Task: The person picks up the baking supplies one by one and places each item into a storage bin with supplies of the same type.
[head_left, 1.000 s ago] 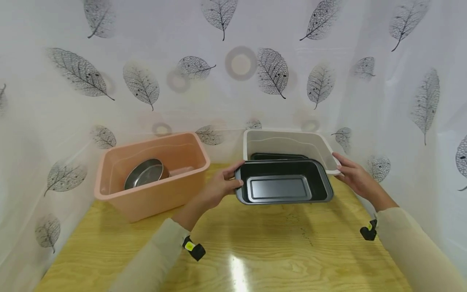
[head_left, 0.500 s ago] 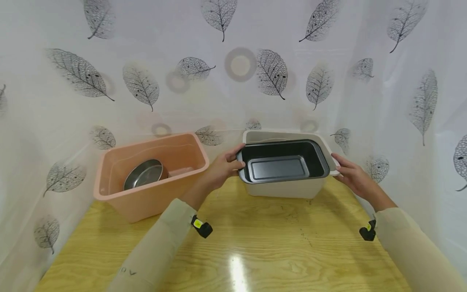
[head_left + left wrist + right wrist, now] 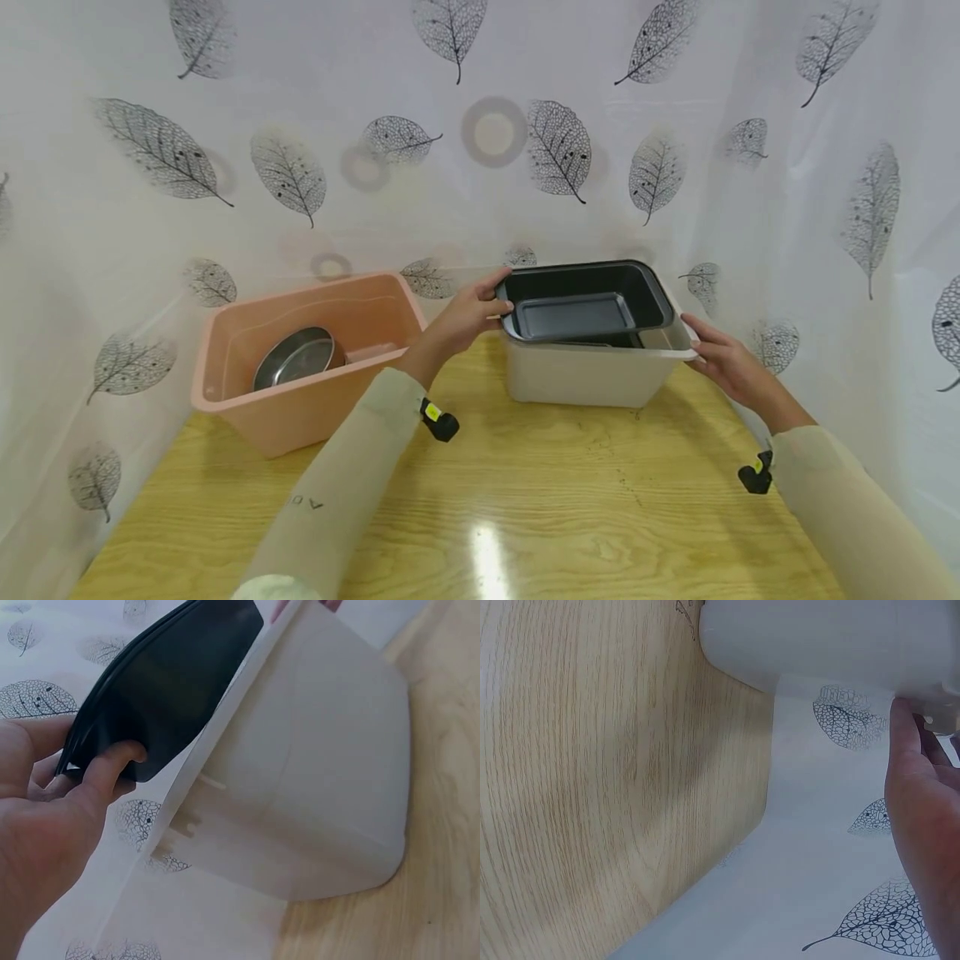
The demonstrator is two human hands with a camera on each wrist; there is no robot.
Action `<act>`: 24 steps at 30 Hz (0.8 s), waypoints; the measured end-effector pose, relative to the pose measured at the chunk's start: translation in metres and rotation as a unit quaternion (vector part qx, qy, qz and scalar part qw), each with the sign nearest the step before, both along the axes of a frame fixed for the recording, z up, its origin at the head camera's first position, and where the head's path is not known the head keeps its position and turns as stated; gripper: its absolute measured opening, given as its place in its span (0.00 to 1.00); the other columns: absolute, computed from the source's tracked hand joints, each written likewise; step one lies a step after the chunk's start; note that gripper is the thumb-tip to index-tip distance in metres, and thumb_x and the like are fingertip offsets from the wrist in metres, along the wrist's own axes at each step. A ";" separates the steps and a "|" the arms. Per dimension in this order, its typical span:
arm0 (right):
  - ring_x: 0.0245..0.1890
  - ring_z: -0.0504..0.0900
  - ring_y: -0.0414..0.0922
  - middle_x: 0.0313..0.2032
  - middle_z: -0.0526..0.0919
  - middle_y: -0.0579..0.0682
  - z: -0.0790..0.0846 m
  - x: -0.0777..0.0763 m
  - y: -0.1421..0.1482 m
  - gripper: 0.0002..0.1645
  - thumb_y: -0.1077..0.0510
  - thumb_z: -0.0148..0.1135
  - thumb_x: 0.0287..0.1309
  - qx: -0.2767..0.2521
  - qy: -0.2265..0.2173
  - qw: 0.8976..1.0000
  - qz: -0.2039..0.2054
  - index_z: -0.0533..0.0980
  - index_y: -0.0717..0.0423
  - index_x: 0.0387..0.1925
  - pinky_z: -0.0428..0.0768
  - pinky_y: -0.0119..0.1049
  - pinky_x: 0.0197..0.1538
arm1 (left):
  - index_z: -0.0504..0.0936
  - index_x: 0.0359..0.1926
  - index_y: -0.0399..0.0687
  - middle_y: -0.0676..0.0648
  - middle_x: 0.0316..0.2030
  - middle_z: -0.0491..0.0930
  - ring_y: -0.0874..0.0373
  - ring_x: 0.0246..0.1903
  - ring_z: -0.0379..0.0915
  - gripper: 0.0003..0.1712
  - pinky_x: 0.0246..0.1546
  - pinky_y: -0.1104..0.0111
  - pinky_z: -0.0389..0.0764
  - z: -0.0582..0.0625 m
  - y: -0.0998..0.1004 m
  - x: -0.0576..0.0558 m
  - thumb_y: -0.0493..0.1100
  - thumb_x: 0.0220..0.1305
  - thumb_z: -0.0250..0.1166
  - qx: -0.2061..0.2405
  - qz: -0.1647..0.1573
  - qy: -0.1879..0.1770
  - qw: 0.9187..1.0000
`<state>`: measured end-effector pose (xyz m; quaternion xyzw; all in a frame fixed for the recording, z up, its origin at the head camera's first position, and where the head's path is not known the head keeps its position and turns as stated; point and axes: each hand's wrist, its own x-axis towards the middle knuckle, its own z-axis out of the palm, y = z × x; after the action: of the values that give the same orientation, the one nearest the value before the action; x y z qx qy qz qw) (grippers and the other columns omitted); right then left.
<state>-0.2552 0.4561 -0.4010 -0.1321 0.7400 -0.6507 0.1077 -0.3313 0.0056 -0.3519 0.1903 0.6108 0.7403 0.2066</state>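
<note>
A black loaf pan point(image 3: 577, 312) is held over the white plastic bin point(image 3: 585, 379), its open side up. My left hand point(image 3: 465, 321) pinches the pan's left end; in the left wrist view the thumb of that hand point(image 3: 52, 825) lies against the dark outside of the pan point(image 3: 180, 682). At the bin's right end, my right hand point(image 3: 731, 362) grips the rim. The right wrist view has this hand point(image 3: 926, 795) at the edge of the bin point(image 3: 817, 637), its fingertips partly hidden. Another dark item point(image 3: 626, 339) shows inside the bin, mostly covered by the pan.
To the left stands a peach plastic bin point(image 3: 322, 408) with a round metal pan point(image 3: 296, 358) leaning inside it. Both bins stand on a wooden table point(image 3: 555, 483). A leaf-printed sheet point(image 3: 480, 200) hangs behind and at the sides.
The left hand has carried the loaf pan up and back, from in front of the white bin to above it. My right hand has stayed on the bin's rim.
</note>
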 end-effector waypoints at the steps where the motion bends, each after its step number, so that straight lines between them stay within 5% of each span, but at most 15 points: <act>1: 0.59 0.70 0.20 0.79 0.23 0.58 0.000 0.000 0.000 0.41 0.59 0.40 0.80 0.000 0.000 1.000 0.001 0.32 0.56 0.80 0.74 0.17 0.58 | 0.57 0.79 0.62 0.40 0.78 0.53 0.44 0.68 0.67 0.39 0.65 0.49 0.74 0.000 0.002 -0.003 0.31 0.74 0.55 -0.004 -0.001 0.002 1.000; 11: 0.69 0.62 0.29 0.79 0.24 0.57 0.001 0.001 -0.002 0.40 0.59 0.40 0.80 0.007 -0.004 1.000 -0.007 0.32 0.53 0.80 0.74 0.17 0.57 | 0.57 0.79 0.63 0.40 0.79 0.49 0.43 0.67 0.67 0.41 0.65 0.50 0.74 0.002 0.021 -0.023 0.30 0.72 0.57 -0.053 -0.006 0.011 0.999; 19: 0.60 0.70 0.21 0.79 0.25 0.59 0.001 0.001 0.000 0.39 0.61 0.38 0.80 0.001 0.005 1.000 -0.002 0.32 0.56 0.80 0.74 0.18 0.58 | 0.52 0.80 0.54 0.36 0.78 0.52 0.41 0.63 0.71 0.43 0.63 0.51 0.77 0.000 0.037 -0.031 0.27 0.71 0.56 -0.094 -0.024 0.021 0.995; 24: 0.79 0.48 0.47 0.79 0.25 0.58 0.001 0.002 -0.001 0.39 0.60 0.38 0.80 0.007 0.004 1.000 -0.005 0.33 0.54 0.80 0.74 0.17 0.58 | 0.53 0.80 0.55 0.34 0.77 0.54 0.40 0.67 0.67 0.43 0.63 0.50 0.76 -0.002 0.047 -0.031 0.27 0.71 0.56 -0.105 -0.025 0.006 0.994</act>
<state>-0.2536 0.4551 -0.4002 -0.1301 0.7454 -0.6458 0.1021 -0.3621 0.0531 -0.3540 0.1875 0.6813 0.6655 0.2405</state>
